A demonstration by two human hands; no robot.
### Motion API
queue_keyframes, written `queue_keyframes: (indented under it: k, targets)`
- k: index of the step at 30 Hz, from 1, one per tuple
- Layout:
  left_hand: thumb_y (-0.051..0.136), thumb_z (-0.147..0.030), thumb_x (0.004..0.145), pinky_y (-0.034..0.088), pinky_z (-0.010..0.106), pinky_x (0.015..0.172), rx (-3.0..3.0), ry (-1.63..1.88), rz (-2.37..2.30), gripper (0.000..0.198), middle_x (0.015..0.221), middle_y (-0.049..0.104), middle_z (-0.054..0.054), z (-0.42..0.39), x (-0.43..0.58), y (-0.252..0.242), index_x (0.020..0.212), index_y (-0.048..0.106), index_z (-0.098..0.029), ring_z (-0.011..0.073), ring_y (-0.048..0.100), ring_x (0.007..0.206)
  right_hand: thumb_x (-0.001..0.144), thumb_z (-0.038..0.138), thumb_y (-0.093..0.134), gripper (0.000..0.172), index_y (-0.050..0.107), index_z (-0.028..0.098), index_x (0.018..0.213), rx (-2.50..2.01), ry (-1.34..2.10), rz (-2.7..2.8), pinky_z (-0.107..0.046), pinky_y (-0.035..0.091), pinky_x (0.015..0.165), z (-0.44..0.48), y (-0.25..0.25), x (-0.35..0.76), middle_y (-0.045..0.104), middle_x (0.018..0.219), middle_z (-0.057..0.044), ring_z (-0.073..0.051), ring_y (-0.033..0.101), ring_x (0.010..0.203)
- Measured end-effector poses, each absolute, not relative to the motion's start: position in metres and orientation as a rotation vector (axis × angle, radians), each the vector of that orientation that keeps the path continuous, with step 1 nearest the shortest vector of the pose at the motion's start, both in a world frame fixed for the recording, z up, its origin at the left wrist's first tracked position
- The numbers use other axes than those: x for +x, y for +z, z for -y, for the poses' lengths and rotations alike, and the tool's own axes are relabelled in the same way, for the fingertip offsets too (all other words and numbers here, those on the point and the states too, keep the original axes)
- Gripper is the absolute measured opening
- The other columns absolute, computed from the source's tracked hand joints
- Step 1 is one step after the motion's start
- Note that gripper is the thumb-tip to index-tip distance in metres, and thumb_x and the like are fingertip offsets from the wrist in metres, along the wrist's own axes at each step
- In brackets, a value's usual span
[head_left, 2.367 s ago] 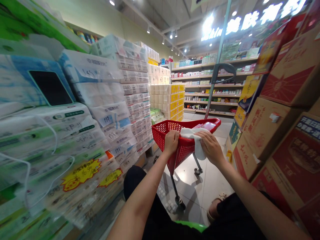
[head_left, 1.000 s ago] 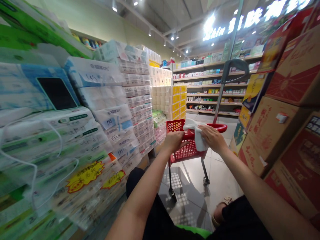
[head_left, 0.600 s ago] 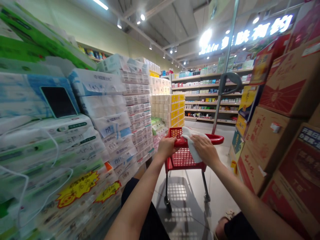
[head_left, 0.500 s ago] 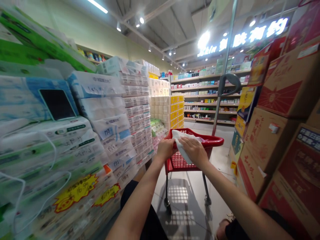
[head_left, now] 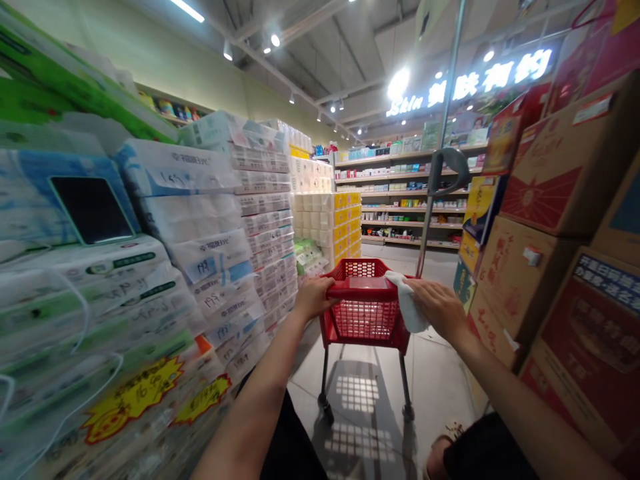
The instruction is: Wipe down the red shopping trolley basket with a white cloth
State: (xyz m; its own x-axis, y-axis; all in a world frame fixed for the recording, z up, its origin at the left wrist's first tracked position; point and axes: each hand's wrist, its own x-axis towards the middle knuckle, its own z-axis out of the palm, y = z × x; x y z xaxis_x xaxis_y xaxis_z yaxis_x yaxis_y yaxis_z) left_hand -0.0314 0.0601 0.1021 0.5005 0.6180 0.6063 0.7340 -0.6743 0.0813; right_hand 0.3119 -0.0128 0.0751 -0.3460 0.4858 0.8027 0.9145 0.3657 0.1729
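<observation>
A small red plastic shopping cart (head_left: 364,319) on castors stands in the aisle in front of me. My left hand (head_left: 313,298) is closed over the near left corner of its rim. My right hand (head_left: 439,307) lies with fingers flat on a white cloth (head_left: 409,308), pressing it against the cart's near right corner. The cart's grey handle (head_left: 449,168) rises on a pole at its far side.
Stacked packs of toilet paper and tissue (head_left: 200,227) with yellow price tags (head_left: 133,398) wall the left side. Brown and red cartons (head_left: 550,220) are piled on the right. Product shelves (head_left: 400,207) cross the far end. Tiled floor (head_left: 370,400) runs under the cart.
The cloth under my right hand has slid from the middle of the near rim to the right corner. My left hand has kept its hold on the rim. The cart has turned squarer to me.
</observation>
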Motion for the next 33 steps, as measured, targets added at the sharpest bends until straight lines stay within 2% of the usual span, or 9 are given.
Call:
queue_keyframes:
  k: [4, 9, 14, 20, 25, 28, 33]
  targets:
    - [0.055, -0.060, 0.084, 0.040, 0.037, 0.090, -2.572, -0.911, 1.123, 0.046, 0.108, 0.065, 0.008, -0.051, -0.023, 0.107, 0.115, 0.061, -0.026, 0.0260, 0.060, 0.099, 0.097, 0.029, 0.040, 0.039, 0.050, 0.026, 0.135, -1.256, -0.832, 1.865, -0.044, 0.044, 0.097, 0.014, 0.073, 0.307, 0.063, 0.124, -0.005, -0.025, 0.057, 0.115]
    - [0.039, -0.055, 0.094, 0.040, 0.038, 0.094, -2.569, -1.056, 1.128, 0.047, 0.133, 0.053, 0.005, -0.034, 0.035, 0.112, 0.135, 0.045, -0.033, 0.0244, 0.054, 0.114, 0.097, 0.025, 0.039, 0.047, 0.039, 0.026, 0.144, -1.207, -0.800, 1.872, -0.047, 0.044, 0.101, 0.011, 0.072, 0.251, 0.055, 0.136, -0.006, -0.025, 0.052, 0.123]
    - [0.041, -0.056, 0.093, 0.030, 0.049, 0.104, -2.491, -1.129, 1.130, 0.048, 0.127, 0.057, 0.010, -0.023, 0.084, 0.108, 0.133, 0.048, -0.030, 0.0284, 0.051, 0.117, 0.095, 0.022, 0.043, 0.049, 0.040, 0.021, 0.144, -1.091, -0.785, 1.967, -0.045, 0.044, 0.104, 0.011, 0.074, 0.229, 0.055, 0.135, -0.010, -0.025, 0.048, 0.128]
    - [0.042, -0.057, 0.092, 0.032, 0.045, 0.105, -2.443, -1.079, 1.096, 0.060, 0.128, 0.057, 0.010, -0.031, 0.065, 0.102, 0.143, 0.035, -0.024, 0.0268, 0.051, 0.116, 0.096, 0.019, 0.040, 0.050, 0.038, 0.026, 0.145, -1.116, -0.808, 2.007, -0.042, 0.041, 0.107, 0.018, 0.073, 0.278, 0.052, 0.139, -0.005, -0.022, 0.049, 0.127]
    - [0.043, -0.057, 0.092, 0.033, 0.044, 0.104, -2.426, -1.038, 1.068, 0.049, 0.124, 0.059, 0.008, -0.033, 0.054, 0.103, 0.126, 0.052, -0.024, 0.0257, 0.052, 0.114, 0.097, 0.027, 0.038, 0.042, 0.046, 0.027, 0.138, -1.283, -0.678, 1.847, -0.040, 0.045, 0.102, 0.017, 0.062, 0.318, 0.056, 0.135, -0.003, -0.022, 0.051, 0.123]
    - [0.048, -0.058, 0.089, 0.034, 0.044, 0.103, -2.431, -1.056, 1.047, 0.048, 0.120, 0.061, 0.007, -0.031, 0.053, 0.104, 0.123, 0.054, -0.024, 0.0257, 0.053, 0.112, 0.098, 0.029, 0.034, 0.039, 0.049, 0.026, 0.135, -1.308, -0.591, 1.709, -0.040, 0.046, 0.100, 0.016, 0.058, 0.315, 0.060, 0.129, -0.004, -0.021, 0.055, 0.119]
    - [0.055, -0.061, 0.084, 0.033, 0.046, 0.104, -2.420, -1.116, 1.066, 0.051, 0.116, 0.062, 0.006, -0.029, 0.048, 0.104, 0.120, 0.056, -0.025, 0.0262, 0.054, 0.110, 0.098, 0.024, 0.032, 0.044, 0.043, 0.027, 0.141, -1.250, -0.627, 1.713, -0.044, 0.033, 0.112, 0.025, 0.053, 0.270, 0.049, 0.141, -0.003, -0.021, 0.040, 0.134]
